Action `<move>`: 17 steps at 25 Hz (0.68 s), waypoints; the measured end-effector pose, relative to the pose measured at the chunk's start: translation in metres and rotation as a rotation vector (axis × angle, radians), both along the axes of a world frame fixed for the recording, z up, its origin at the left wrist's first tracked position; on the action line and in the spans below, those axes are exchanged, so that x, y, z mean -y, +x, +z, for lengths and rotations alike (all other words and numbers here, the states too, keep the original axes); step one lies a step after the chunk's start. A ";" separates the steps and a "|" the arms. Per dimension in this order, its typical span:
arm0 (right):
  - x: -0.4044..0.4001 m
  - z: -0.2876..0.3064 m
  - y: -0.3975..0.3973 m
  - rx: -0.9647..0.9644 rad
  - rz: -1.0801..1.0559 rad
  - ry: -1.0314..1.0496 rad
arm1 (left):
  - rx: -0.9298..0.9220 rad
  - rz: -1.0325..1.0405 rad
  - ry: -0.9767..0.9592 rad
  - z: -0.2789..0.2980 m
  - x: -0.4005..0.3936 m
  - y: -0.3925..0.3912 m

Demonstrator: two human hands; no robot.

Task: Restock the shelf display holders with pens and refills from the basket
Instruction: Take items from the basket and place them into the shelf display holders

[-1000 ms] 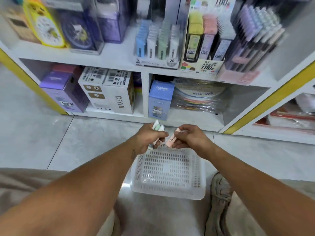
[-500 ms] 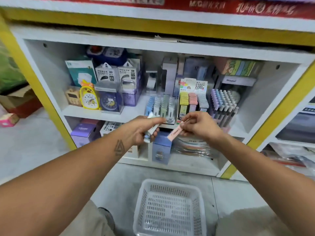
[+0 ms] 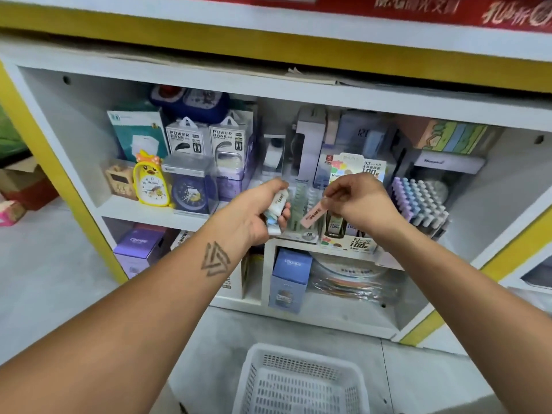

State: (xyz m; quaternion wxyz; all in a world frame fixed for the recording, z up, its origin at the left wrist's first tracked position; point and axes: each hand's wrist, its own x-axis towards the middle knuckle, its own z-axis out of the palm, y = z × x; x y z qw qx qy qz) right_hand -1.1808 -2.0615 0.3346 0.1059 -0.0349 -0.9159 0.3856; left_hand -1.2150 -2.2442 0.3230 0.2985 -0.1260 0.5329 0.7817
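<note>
Both hands raised before the white shelf (image 3: 155, 211), each holding refill packs.

Readable print: "POWER BANK" on two boxes (image 3: 206, 138); "2B" on the green holder (image 3: 301, 218); "0.7" and "100" on the display holder (image 3: 349, 242). Left hand (image 3: 257, 209) curls round a bunch of pale refill packs (image 3: 276, 212). Right hand (image 3: 363, 201) pinches a pink pack (image 3: 313, 213) by its upper end, tilted, lower end just left of the display holder. White basket (image 3: 301, 380) on the floor below.
</note>
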 end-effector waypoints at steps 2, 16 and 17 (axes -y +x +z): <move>-0.004 -0.001 -0.008 -0.002 0.010 0.163 | 0.006 0.006 0.037 0.004 0.000 -0.007; 0.014 -0.013 -0.023 0.057 0.175 0.740 | -0.036 0.004 -0.018 0.003 0.001 -0.015; 0.014 -0.014 -0.023 0.057 0.171 0.760 | -0.031 0.008 -0.005 0.004 0.003 -0.014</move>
